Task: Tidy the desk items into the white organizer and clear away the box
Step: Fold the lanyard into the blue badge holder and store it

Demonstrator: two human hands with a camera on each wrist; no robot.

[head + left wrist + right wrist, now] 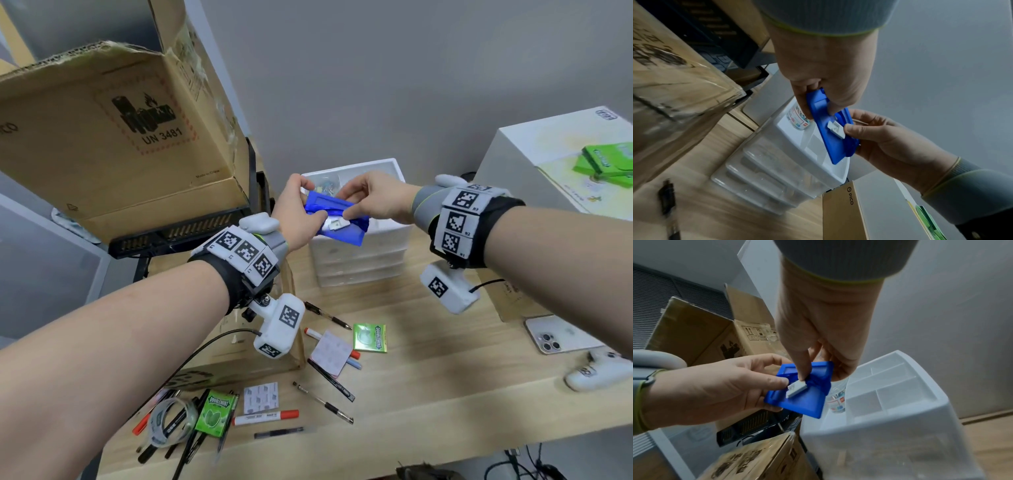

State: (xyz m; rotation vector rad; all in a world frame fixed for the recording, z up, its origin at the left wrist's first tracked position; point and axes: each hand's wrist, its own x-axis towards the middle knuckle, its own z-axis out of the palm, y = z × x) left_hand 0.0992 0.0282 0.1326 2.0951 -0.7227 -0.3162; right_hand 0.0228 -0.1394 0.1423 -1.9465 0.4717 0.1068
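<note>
Both hands hold a blue badge holder (342, 231) (835, 146) (803, 404) just above the white drawer organizer (363, 260) (789, 170) (920, 404). My left hand (310, 202) (819, 112) grips its left end, thumb on top. My right hand (344, 205) (818, 374) pinches it at the white clip (334, 224) (836, 129) (796, 388). A small clear tub of coloured clips (323, 186) (797, 118) sits in the organizer's open top. A small cardboard box (239, 356) stands on the desk under my left wrist.
Pens (329, 370), red markers (267, 417), gum packs (370, 337), a tape roll (171, 421) and sticker sheets (261, 397) lie on the wooden desk. A big cardboard box (113, 130) rises at left. A phone (561, 334), white controller (596, 373) and white box (513, 164) sit right.
</note>
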